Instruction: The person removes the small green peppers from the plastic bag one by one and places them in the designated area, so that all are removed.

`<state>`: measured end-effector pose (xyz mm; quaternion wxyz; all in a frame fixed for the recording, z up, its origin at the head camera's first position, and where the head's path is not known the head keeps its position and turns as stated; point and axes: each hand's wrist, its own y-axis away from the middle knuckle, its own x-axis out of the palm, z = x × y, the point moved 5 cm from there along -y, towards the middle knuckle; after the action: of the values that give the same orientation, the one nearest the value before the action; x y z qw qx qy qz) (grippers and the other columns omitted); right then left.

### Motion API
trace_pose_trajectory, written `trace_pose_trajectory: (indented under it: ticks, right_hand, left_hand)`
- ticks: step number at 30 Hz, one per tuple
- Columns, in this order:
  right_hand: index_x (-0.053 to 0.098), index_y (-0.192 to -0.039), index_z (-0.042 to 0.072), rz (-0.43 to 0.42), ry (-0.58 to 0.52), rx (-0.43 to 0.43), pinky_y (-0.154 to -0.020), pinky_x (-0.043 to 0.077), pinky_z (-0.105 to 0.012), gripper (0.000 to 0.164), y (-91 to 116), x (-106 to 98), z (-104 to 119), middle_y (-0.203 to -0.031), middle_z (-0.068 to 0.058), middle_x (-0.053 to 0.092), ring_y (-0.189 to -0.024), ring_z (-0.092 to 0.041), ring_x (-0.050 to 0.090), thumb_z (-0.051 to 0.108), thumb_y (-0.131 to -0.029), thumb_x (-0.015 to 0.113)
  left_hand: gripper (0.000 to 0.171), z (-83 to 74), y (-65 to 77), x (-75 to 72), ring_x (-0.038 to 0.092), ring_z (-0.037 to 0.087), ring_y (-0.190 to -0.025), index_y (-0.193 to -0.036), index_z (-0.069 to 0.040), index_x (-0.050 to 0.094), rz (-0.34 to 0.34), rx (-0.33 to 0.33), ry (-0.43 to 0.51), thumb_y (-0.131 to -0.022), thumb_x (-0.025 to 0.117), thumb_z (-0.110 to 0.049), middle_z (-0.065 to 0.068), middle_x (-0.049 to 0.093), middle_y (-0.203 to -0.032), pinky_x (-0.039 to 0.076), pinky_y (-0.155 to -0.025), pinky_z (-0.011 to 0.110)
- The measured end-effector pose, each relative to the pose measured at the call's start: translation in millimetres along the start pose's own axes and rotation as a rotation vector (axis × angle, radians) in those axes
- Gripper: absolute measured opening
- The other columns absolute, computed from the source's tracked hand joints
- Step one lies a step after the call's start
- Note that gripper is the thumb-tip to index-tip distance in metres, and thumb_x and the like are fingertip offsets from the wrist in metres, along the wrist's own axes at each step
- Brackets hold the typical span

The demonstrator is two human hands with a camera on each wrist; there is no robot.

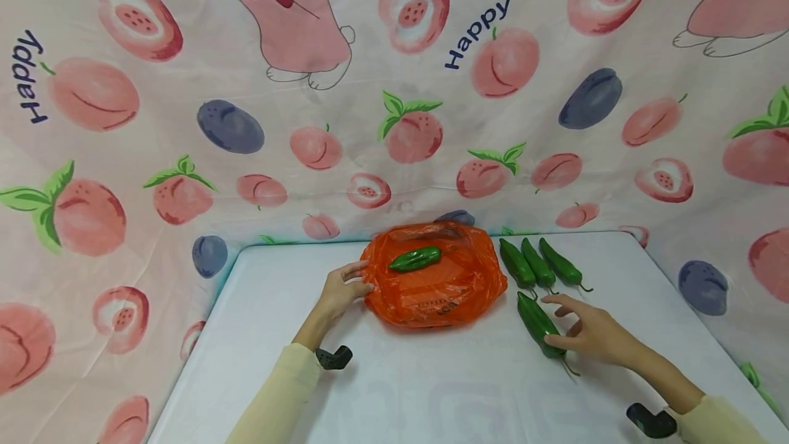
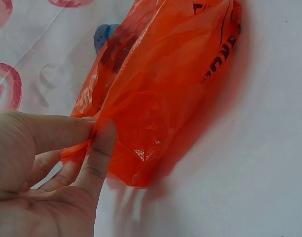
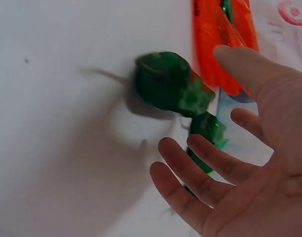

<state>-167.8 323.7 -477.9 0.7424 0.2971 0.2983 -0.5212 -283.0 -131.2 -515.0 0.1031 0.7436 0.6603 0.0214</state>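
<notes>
My left hand (image 1: 337, 291) pinches the left edge of an orange plastic bag (image 1: 440, 314) between thumb and fingers; the left wrist view shows the thin film (image 2: 146, 106) caught there. One green pepper (image 1: 416, 259) shows at the bag's opening. On the right, my right hand (image 1: 594, 334) hovers with spread fingers beside a larger green pepper (image 1: 535, 317). In the right wrist view that pepper (image 3: 163, 81) is blurred, and a gap shows between it and the fingers (image 3: 190, 170).
Three more green peppers (image 1: 537, 264) lie side by side to the right of the bag, behind the larger one. All stand on a white table (image 1: 407, 389). A fruit-patterned cloth (image 1: 370, 115) hangs behind the table's back edge.
</notes>
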Motion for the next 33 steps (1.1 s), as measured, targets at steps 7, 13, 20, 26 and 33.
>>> trace_pose_trajectory:
  ticks: [7,13,20,26,33]
  right_hand:
    - [0.047,-0.149,0.009,0.002,0.034,-0.108,-0.071,0.061,-0.04,0.078,0,-13,11,-0.126,-0.025,0.062,-0.094,-0.027,0.069,0.033,-0.086,0.085]
    - [0.049,-0.148,0.01,-0.096,0.052,-0.234,-0.079,0.061,-0.04,0.075,-3,-24,25,-0.132,-0.019,0.062,-0.101,-0.032,0.069,0.035,-0.086,0.084]
    - [0.051,-0.148,0.016,-0.205,0.062,-0.295,-0.087,0.06,-0.035,0.074,-8,-30,37,-0.138,-0.009,0.061,-0.107,-0.021,0.066,0.033,-0.085,0.086]
    - [0.051,-0.149,0.015,-0.28,0.049,-0.339,-0.089,0.059,-0.032,0.077,-13,-33,46,-0.14,-0.007,0.059,-0.106,-0.008,0.064,0.027,-0.083,0.088]
    - [0.051,-0.148,0.012,-0.305,0.039,-0.392,-0.087,0.06,-0.042,0.077,-23,-30,55,-0.139,-0.003,0.059,-0.106,-0.018,0.065,0.023,-0.082,0.089]
  left_hand:
    - [0.055,-1.1,1.1,0.1,0.067,0.017,-0.087,-0.142,-0.006,0.061,0.01,-0.007,0.02,-0.089,0.074,0.002,0.021,0.058,-0.132,0.06,-0.087,0.04]
    - [0.055,-0.2,0.4,-0.2,0.068,0.017,-0.086,-0.141,-0.006,0.061,0.005,-0.006,0.03,-0.089,0.073,0.004,0.021,0.059,-0.131,0.06,-0.087,0.04]
    - [0.054,-1.1,0.4,-0.2,0.068,0.017,-0.088,-0.141,-0.005,0.061,0.004,0.007,0.017,-0.089,0.074,0.002,0.021,0.06,-0.131,0.06,-0.085,0.037]
    - [0.054,-1.7,0.4,0.3,0.068,0.017,-0.088,-0.141,-0.005,0.061,0.008,0.014,0.01,-0.089,0.074,0.002,0.021,0.06,-0.132,0.06,-0.085,0.036]
    - [0.054,-1.4,-1.5,2.2,0.067,0.018,-0.09,-0.142,-0.006,0.06,0.016,0.005,0.028,-0.09,0.074,0.001,0.02,0.058,-0.134,0.059,-0.091,0.043]
